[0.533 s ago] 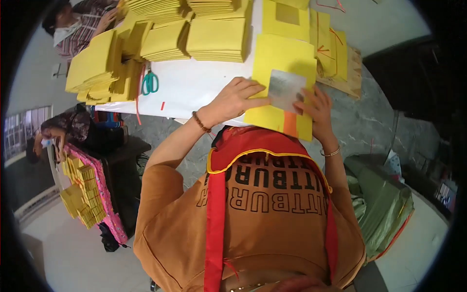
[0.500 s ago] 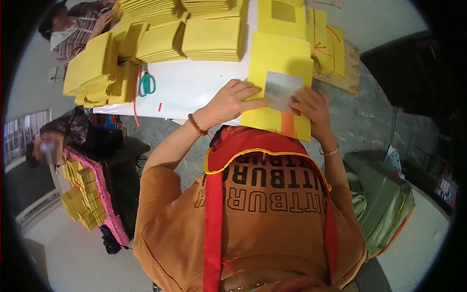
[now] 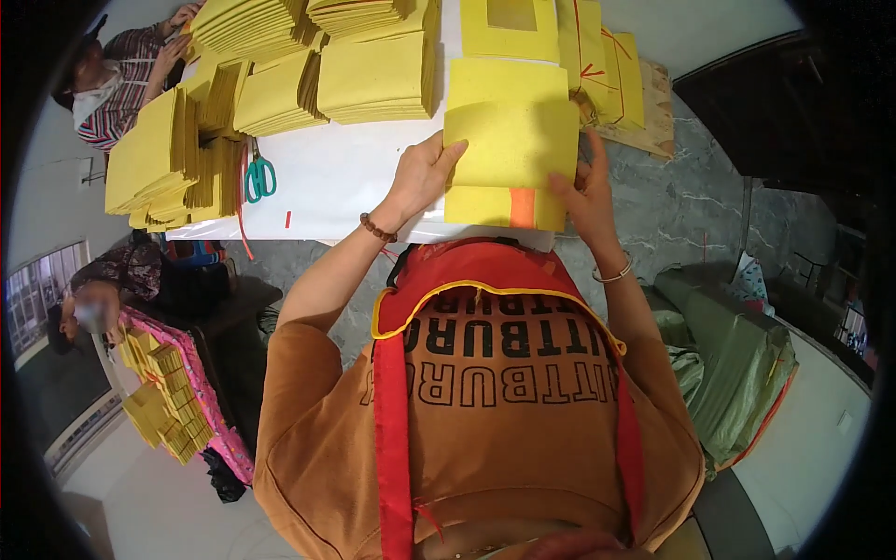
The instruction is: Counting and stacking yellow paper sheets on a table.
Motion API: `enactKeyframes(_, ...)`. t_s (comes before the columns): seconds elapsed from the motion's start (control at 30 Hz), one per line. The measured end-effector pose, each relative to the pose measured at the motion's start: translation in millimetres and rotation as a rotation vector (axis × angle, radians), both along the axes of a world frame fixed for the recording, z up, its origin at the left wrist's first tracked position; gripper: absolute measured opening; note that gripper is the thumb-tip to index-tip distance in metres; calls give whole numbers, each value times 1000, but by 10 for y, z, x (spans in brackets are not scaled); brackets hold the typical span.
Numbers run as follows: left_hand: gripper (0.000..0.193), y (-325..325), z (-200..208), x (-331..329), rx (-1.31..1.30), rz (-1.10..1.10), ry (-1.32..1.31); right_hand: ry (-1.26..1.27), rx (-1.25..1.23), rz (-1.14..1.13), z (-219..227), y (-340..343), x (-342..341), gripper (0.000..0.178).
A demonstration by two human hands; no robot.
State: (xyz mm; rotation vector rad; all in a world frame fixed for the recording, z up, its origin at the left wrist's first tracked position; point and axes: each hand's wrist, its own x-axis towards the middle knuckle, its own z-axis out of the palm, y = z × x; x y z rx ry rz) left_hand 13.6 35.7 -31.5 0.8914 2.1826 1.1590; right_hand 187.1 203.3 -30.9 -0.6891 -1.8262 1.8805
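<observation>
Yellow paper [image 3: 509,121] lies at the table's front edge, with a strip along its lower end that bears an orange patch [image 3: 523,207]. My left hand [image 3: 420,175] grips its left edge, thumb on top and the other fingers mostly hidden beside or under it. At the lower right edge is my right hand [image 3: 586,187]; its thumb presses on the paper while the fingers curl at the side. Just beyond lies another yellow sheet with a duller square [image 3: 511,14] on it.
Stacks of folded yellow paper [image 3: 373,79] fill the table's far left. Teal-handled scissors [image 3: 260,179] lie near them on the white tabletop [image 3: 345,168]. Tied yellow bundles [image 3: 621,84] rest on a wooden board [image 3: 660,117] at right. Another person [image 3: 140,65] works at far left.
The silver square on the paper has gone from sight under plain yellow. My left hand moved from lying on the sheet to its left edge; my right hand shifted down to the side.
</observation>
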Motion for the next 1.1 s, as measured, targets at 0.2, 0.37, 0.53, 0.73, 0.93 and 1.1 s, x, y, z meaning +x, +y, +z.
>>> enactKeyframes(0.2,35,103,-162,-70,-7,57,5,-245,266,32,-167,133,-51,45)
enactKeyframes(0.37,36,172,39,-40,-201,57,195,-213,310,-65,-203,113,-150,42)
enactKeyframes(0.53,34,176,-16,-100,-168,91,60,-276,301,-97,-149,79,-184,41)
enactKeyframes(0.73,33,139,318,2,-158,156,269,-273,339,-119,-189,65,-184,41)
enactKeyframes(0.93,49,402,196,159,51,-302,832,-301,356,-126,-138,27,-205,40)
enactKeyframes(1.1,57,422,-57,205,-49,-378,861,-357,340,-84,-34,23,-211,42)
